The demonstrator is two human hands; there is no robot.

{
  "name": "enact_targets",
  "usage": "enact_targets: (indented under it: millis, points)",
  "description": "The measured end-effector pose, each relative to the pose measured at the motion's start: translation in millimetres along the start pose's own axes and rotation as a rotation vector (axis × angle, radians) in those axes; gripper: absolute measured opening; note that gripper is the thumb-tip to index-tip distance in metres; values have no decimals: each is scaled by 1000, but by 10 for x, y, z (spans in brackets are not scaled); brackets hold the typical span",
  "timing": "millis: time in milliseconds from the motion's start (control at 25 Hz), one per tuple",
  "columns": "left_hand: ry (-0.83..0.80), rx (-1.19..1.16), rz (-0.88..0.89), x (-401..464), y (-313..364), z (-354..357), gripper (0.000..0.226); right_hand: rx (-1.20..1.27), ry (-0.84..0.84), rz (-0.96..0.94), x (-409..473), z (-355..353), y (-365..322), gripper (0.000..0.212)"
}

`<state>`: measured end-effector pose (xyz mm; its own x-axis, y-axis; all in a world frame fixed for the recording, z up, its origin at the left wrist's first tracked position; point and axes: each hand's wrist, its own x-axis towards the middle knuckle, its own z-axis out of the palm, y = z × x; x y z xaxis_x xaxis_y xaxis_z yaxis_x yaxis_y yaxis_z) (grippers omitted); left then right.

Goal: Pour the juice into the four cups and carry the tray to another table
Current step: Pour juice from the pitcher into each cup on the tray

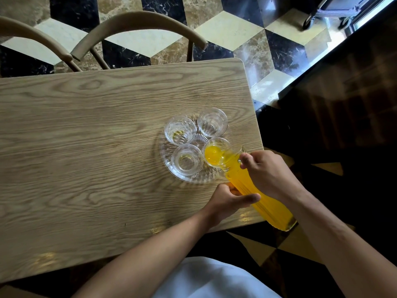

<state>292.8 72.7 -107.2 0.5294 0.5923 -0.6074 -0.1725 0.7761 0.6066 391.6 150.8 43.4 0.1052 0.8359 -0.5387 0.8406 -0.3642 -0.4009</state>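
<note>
A round cut-glass tray [165,153] sits near the right end of the wooden table [86,147]. Several clear glass cups stand on it. The near right cup [212,155] holds orange juice. The near left cup [187,160], far left cup [180,130] and far right cup [212,122] look empty. A glass jug of orange juice [264,198] is tilted, its spout over the near right cup. My right hand [266,171] grips the jug near its top. My left hand [232,198] holds the jug's body from the left.
Two wooden chairs [137,24] stand behind the table's far edge. The tray lies close to the table's right edge. The floor is patterned marble tile [236,31]. A dark wooden surface [343,104] runs along the right. A wheeled cart base [326,11] is at the top right.
</note>
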Motion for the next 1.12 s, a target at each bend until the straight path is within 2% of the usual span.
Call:
enact_targets:
  millis: [280,440,640,720,800,880,1000,1120]
  points:
    - [13,-5,-20,35,-19,-4,88,-8,-1,4,31,19,8,50]
    - [1,-3,-23,36,-24,-5,72,-6,-7,10,46,24,15,49]
    - [1,0,-5,38,-36,1,89,-17,-6,1,41,21,17,49]
    - [-6,9,-14,38,-35,9,79,-13,-7,0,50,23,26,50]
    - [-9,10,-27,23,-16,21,57,-13,-13,-3,59,23,35,52]
    - [-6,3,-28,24,-11,26,49,-16,-12,-4,66,23,45,53]
    - [3,1,-31,38,-13,23,58,-15,-16,0,79,19,58,53]
    - [-4,8,-29,58,-24,20,80,-21,-20,-5,90,26,70,54]
